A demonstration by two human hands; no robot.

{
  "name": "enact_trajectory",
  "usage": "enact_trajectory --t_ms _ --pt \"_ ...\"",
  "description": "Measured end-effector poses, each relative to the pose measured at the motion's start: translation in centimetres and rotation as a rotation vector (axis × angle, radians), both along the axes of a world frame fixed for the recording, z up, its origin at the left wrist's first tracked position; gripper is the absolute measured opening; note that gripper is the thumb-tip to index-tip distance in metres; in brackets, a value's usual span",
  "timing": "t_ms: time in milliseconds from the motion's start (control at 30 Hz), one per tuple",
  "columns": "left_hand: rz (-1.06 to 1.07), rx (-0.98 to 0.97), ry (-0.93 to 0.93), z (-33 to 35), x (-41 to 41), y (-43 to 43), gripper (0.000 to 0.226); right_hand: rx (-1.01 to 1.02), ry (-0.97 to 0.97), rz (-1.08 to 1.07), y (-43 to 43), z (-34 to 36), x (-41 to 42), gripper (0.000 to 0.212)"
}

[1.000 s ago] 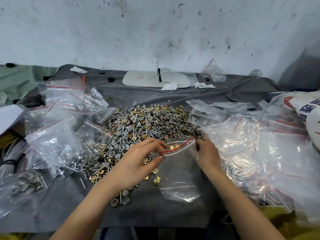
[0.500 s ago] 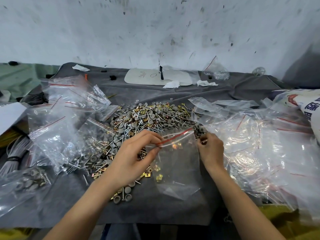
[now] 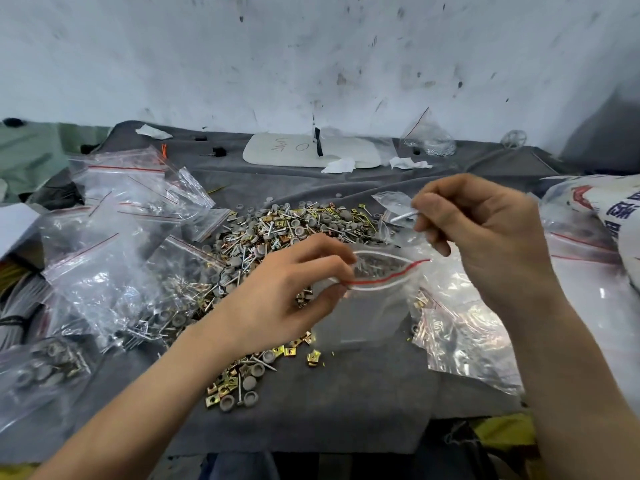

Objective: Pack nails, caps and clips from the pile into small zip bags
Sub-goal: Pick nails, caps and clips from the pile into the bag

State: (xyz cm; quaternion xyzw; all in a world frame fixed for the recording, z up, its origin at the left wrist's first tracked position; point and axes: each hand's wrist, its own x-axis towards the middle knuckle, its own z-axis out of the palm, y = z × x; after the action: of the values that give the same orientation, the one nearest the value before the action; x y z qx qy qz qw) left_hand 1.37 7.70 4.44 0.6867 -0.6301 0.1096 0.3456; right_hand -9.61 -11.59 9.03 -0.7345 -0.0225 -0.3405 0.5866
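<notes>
A pile of nails, grey caps and brass clips (image 3: 270,233) lies on the grey cloth (image 3: 346,393). My left hand (image 3: 287,289) pinches the left end of a small clear zip bag (image 3: 370,306) with a red line at its mouth; the mouth gapes open. My right hand (image 3: 485,237) is raised above the bag's right side and pinches a silvery nail (image 3: 403,216) between thumb and fingers. More caps and clips (image 3: 242,379) lie loose near the front.
Filled zip bags (image 3: 114,244) heap up on the left, empty ones (image 3: 467,327) on the right. A printed white sack (image 3: 602,216) is at the far right, a white board (image 3: 311,152) at the back by the wall.
My right hand let go of the bag's right edge, rose and now holds a nail. My left hand has lifted the bag, whose mouth stands wider open.
</notes>
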Motion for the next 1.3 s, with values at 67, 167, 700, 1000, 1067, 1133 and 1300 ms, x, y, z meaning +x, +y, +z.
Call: enact_trajectory --t_ms 67,167,700,1000,1067,1133,1300 --pt "-0.005 0.009 0.009 -0.1 -0.1 -0.1 0.014 -0.072 0.075 0.076 0.8 0.5 -0.1 0.004" --pt "0.005 0.016 0.01 -0.1 0.1 0.0 0.012 -0.085 0.2 0.146 1.4 0.2 0.1 0.01" --pt "0.212 -0.139 0.125 0.0 2.5 3.1 0.025 -0.197 0.729 -0.139 0.5 -13.1 6.1 0.011" --pt "0.401 -0.15 0.133 0.2 4.4 5.3 0.029 -0.534 0.903 -0.239 5.1 -15.9 7.8 0.017" --pt "0.403 -0.15 0.137 0.1 4.5 5.4 0.031 -0.532 0.911 -0.229 5.7 -16.0 7.9 0.013" --pt "0.398 -0.148 0.133 0.0 4.6 5.4 0.031 -0.527 0.902 -0.22 5.8 -16.1 7.9 0.017" --pt "0.405 -0.137 0.164 -0.2 4.5 5.5 0.031 -0.425 0.842 -0.336 3.6 -14.8 7.0 0.004"
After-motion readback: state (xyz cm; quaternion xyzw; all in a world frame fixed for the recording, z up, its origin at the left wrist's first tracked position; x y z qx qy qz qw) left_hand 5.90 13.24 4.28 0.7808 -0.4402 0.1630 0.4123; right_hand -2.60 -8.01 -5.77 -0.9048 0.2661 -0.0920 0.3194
